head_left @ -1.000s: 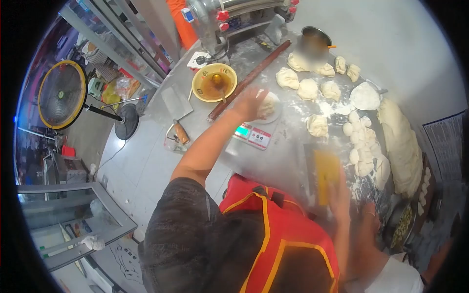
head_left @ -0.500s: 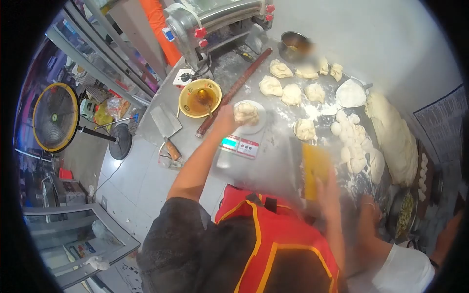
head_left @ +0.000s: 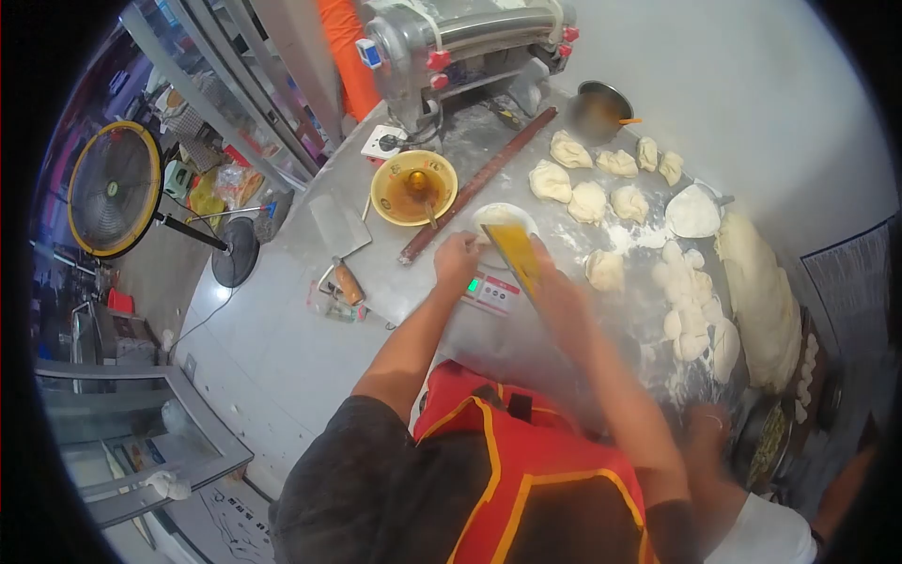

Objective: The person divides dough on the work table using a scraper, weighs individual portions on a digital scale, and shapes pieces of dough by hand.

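Note:
My right hand [head_left: 556, 293] grips a dough scraper [head_left: 512, 254] with a broad yellow handle, held tilted over a small digital scale [head_left: 492, 294]. A white plate [head_left: 490, 211] rests on the scale, and the scraper covers much of it. Beside the plate, my left hand [head_left: 457, 262] is closed, with its fingertips on a pale bit of dough [head_left: 482, 239] at the scraper's edge. How much dough lies behind the scraper is hidden. One floured dough lump [head_left: 604, 270] sits to the right of the scale.
Several dough lumps [head_left: 588, 202] lie farther back, near a long dough mass [head_left: 759, 296]. A yellow bowl of brown liquid [head_left: 414, 188], a rolling pin [head_left: 489, 179], a cleaver [head_left: 339, 226] and a dough-rolling machine [head_left: 470, 47] surround the scale. Another person's hand [head_left: 707, 423] is at right.
My right hand has brought the scraper left from the table to the plate on the scale. My left hand stays by the dough there. The view has shifted slightly.

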The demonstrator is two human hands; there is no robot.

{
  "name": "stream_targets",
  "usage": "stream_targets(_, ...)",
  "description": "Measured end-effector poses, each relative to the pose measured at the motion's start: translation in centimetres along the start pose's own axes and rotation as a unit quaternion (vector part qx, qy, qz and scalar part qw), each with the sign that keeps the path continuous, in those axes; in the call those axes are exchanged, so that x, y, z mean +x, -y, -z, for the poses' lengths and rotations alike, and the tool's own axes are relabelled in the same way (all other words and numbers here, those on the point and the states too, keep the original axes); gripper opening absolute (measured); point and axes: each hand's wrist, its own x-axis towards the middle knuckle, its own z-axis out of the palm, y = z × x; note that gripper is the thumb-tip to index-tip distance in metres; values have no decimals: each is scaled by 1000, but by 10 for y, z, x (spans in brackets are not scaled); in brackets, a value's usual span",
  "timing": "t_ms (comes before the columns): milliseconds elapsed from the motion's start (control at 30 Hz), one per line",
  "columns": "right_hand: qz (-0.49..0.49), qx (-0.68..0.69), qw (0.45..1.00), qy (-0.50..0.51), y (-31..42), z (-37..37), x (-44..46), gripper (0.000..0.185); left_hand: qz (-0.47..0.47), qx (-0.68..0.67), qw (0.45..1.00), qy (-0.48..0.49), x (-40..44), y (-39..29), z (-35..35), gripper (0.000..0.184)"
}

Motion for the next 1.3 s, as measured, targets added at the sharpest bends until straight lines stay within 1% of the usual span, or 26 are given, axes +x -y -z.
stream_targets(100, 19, -122, 992, 28, 5, -13, 18, 70, 3, -18, 1000, -18, -13, 3, 9, 21)
stream_targets(167, 2, -140, 988, 58, 12, -17, 26, 72, 19, -37, 999, -9, -16, 11, 4, 21)
stream_targets(200, -7, -150, 986, 74, 14, -19, 29, 72, 9, -46, 999, -20, -16, 13, 3, 20)
stream_targets(267, 3, -150, 986, 71, 9, -26, 32, 74, -11, -66, 997, -40, -17, 15, 2, 18)
stream_targets(367, -1, -148, 986, 75, 2, -42, 38, 75, -10, -71, 996, -48, -18, 14, 3, 17)
stream_targets(467, -30, -155, 983, 96, 7, -49, 43, 75, 18, -93, 995, -27, -14, 17, 3, 18)
stream_targets(567, -54, -154, 980, 111, 8, -45, 31, 73, 83, -144, 986, -2, -8, 35, -3, 18)
stream_targets(600, -60, -151, 980, 114, 7, -41, 22, 72, 35, -131, 990, -34, -10, 35, 4, 17)
stream_targets(667, -60, -82, 990, 101, -6, -23, -4, 72, -64, -107, 987, -98, -20, 24, 23, 15)
stream_targets(700, -84, -69, 989, 98, -2, -9, -19, 71, -21, -177, 983, -55, -24, 17, 32, 14)
stream_targets(767, -132, -51, 986, 84, 2, 14, -47, 71, 65, -308, 948, 33, -31, 2, 50, 11)
stream_targets(800, -156, -46, 984, 72, 2, 23, -61, 71, 109, -356, 927, 43, -28, -4, 53, 13)
stream_targets(867, -160, -8, 987, 21, -18, 28, -90, 70, 193, -449, 870, 64, -10, -19, 53, 19)
stream_targets(900, -162, 7, 987, 6, -22, 28, -101, 69, 173, -442, 876, 88, -2, -19, 51, 22)
stream_targets(967, -174, 36, 983, -35, -28, 29, -122, 67, 127, -426, 884, 147, 18, -18, 48, 28)
stream_targets(1000, -170, 26, 983, -59, -32, 28, -132, 67, 135, -387, 896, 168, 26, -25, 46, 36)
stream_targets(1033, -167, 15, 982, -82, -36, 27, -141, 67, 45, -254, 958, 129, 35, -21, 31, 46)
stream_targets(1067, -163, 2, 981, -106, -40, 28, -149, 67, -109, -58, 991, 51, 34, -27, 28, 52)
stream_targets(1100, -193, 21, 974, -112, -42, 30, -154, 66, -259, 136, 955, -38, 29, -34, 26, 59)
stream_targets(1167, -248, 65, 959, -122, -44, 30, -164, 66, -266, 226, 937, 38, 20, -50, 27, 65)
stream_targets(1200, -248, 68, 957, -136, -46, 29, -168, 66, -268, 272, 922, 71, 21, -56, 27, 68)
stream_targets(1300, -255, 82, 949, -167, -52, 30, -177, 66, -234, 281, 922, 126, 45, -43, 12, 73)
